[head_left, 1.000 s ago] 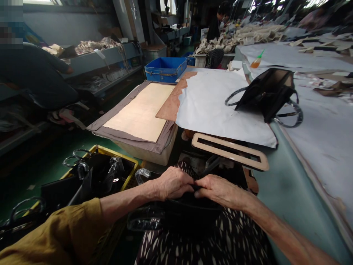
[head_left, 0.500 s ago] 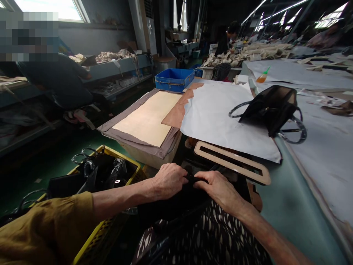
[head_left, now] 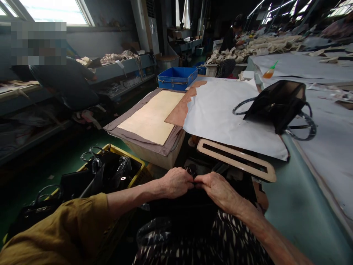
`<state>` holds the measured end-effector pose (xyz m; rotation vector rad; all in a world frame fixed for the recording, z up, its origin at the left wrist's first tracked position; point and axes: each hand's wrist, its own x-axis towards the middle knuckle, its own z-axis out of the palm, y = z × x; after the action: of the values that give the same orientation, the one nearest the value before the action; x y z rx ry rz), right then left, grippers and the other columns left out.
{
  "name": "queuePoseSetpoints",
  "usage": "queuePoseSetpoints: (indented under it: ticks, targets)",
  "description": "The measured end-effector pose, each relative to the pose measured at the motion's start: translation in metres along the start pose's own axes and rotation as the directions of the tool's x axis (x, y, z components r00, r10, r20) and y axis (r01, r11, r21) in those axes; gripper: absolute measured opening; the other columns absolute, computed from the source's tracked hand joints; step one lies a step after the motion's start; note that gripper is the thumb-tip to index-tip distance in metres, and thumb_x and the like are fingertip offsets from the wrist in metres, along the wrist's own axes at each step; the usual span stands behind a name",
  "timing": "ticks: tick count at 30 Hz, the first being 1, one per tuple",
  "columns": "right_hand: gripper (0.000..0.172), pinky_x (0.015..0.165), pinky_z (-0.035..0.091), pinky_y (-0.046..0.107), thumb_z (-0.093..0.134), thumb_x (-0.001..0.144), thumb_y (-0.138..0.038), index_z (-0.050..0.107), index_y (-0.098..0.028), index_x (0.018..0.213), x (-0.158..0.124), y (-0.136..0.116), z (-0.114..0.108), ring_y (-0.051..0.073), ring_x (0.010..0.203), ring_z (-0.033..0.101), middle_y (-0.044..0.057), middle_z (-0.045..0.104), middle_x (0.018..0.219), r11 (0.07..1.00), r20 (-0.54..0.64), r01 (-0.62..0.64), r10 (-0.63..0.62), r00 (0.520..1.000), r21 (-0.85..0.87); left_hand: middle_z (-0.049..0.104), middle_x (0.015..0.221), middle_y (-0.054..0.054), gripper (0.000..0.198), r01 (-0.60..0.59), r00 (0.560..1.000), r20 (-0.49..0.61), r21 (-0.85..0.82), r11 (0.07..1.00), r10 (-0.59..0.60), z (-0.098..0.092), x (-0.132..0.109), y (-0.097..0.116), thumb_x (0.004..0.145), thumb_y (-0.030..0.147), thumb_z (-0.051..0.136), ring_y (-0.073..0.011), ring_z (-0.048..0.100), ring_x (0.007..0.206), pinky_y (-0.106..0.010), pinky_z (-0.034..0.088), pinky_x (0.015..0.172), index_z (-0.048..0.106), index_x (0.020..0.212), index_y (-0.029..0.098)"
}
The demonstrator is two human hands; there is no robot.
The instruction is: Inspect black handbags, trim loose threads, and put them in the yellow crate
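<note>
At my upper left, a bright window (head_left: 56,11) is set in a grey wall (head_left: 114,17). A blue-grey surface (head_left: 124,67) with a lower shelf (head_left: 134,87) runs alongside. The floor (head_left: 64,156) is green. Strip lights (head_left: 256,8) cross the dim upper right.

With forearms (head_left: 135,195) angled inward, the left hand (head_left: 177,183) and right hand (head_left: 216,187) pinch, their curled fingers (head_left: 202,179) nearly meeting.

Black bag (head_left: 184,211), handle (head_left: 154,225) plastic-wrapped, on lap (head_left: 234,235)

Two hands (head_left: 176,183) hold one black bag (head_left: 183,211) near; right, one bag (head_left: 278,105), one slotted frame (head_left: 234,162), one bottle (head_left: 268,74); left, at least two bags (head_left: 35,212), one crate (head_left: 140,172).
</note>
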<state>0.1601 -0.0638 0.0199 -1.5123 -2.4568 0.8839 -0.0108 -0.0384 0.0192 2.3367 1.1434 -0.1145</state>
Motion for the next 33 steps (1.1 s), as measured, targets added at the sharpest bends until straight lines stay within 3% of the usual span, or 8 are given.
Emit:
queuePoseSetpoints:
  ticks: [4,9,13,18,21,23,27,33]
  targets:
    - [0.021,0.064,0.037,0.022,0.045,0.083,-0.028,0.066,-0.027,0.085,0.004,-0.001,0.000,0.014,0.073,0.061,-0.001,0.069,0.075,0.998,0.039,-0.021,0.023,0.999,-0.065,0.059,0.057,-0.001,0.022,-0.021,1.000,0.000,-0.093,0.995,0.021,-0.001,-0.003,-0.006,0.078,0.020,0.047,-0.0109,0.049,0.053,-0.020,0.032,0.050,0.065,0.065,0.016]
    - [0.021,0.055,0.033,0.025,0.045,0.082,-0.020,0.066,-0.023,0.076,0.017,-0.012,0.003,0.019,0.068,0.062,0.005,0.068,0.071,0.941,0.040,-0.031,0.048,0.998,-0.338,0.061,0.062,-0.001,0.024,-0.005,1.000,-0.002,-0.214,0.977,0.004,0.001,-0.003,-0.005,0.080,0.021,0.046,-0.0101,0.049,0.056,-0.018,0.035,0.054,0.066,0.070,0.013]
    - [0.021,0.058,0.033,0.023,0.045,0.084,-0.026,0.064,-0.024,0.075,0.018,-0.012,0.005,0.015,0.068,0.061,0.001,0.067,0.068,0.979,0.032,-0.025,0.032,0.999,-0.203,0.062,0.068,0.000,0.023,-0.022,0.996,0.074,-0.296,0.955,0.046,-0.008,-0.009,-0.020,0.079,0.017,0.044,-0.0100,0.050,0.061,-0.017,0.036,0.057,0.067,0.083,0.014]
    - [0.031,0.057,0.032,0.022,0.043,0.085,-0.032,0.055,-0.020,0.059,0.010,0.002,0.007,0.012,0.059,0.054,-0.003,0.059,0.056,0.993,0.025,-0.076,0.079,0.997,-0.088,0.062,0.085,0.003,0.033,0.062,0.980,0.198,-0.463,0.884,0.035,-0.024,-0.036,-0.062,0.069,0.023,0.059,-0.0126,0.053,0.076,-0.017,0.039,0.066,0.061,0.102,0.018]
    - [0.031,0.058,0.031,0.022,0.044,0.084,-0.033,0.052,-0.020,0.057,0.009,0.005,0.008,0.012,0.059,0.053,-0.003,0.057,0.055,0.996,0.029,-0.072,0.074,0.997,-0.061,0.061,0.095,0.002,0.042,0.097,0.991,0.132,-0.487,0.868,-0.037,-0.020,-0.048,-0.077,0.063,0.022,0.064,-0.0148,0.054,0.084,-0.020,0.040,0.072,0.059,0.105,0.019]
    - [0.031,0.056,0.031,0.022,0.044,0.084,-0.034,0.052,-0.020,0.057,0.010,0.003,0.009,0.012,0.057,0.052,-0.003,0.055,0.055,0.995,0.028,-0.080,0.082,0.996,-0.059,0.059,0.095,0.000,0.036,0.070,0.997,0.054,-0.484,0.872,-0.050,-0.013,-0.052,-0.080,0.064,0.023,0.065,-0.0149,0.054,0.084,-0.021,0.040,0.074,0.062,0.099,0.017]
    - [0.032,0.053,0.029,0.022,0.043,0.083,-0.034,0.052,-0.021,0.055,0.012,0.001,0.008,0.012,0.053,0.048,-0.003,0.051,0.051,0.994,0.021,-0.102,0.103,0.994,-0.042,0.058,0.085,-0.001,0.022,0.040,0.994,-0.072,-0.508,0.860,-0.088,0.002,-0.053,-0.077,0.072,0.029,0.060,-0.0132,0.054,0.078,-0.020,0.041,0.072,0.065,0.087,0.014]
    - [0.032,0.052,0.028,0.021,0.043,0.083,-0.035,0.050,-0.020,0.055,0.010,0.001,0.010,0.010,0.051,0.044,-0.004,0.047,0.050,0.996,0.017,-0.094,0.094,0.995,-0.011,0.055,0.074,0.000,0.014,0.015,0.961,-0.234,-0.482,0.876,-0.145,0.010,-0.057,-0.065,0.075,0.024,0.057,-0.0105,0.052,0.071,-0.019,0.039,0.068,0.066,0.073,0.013]
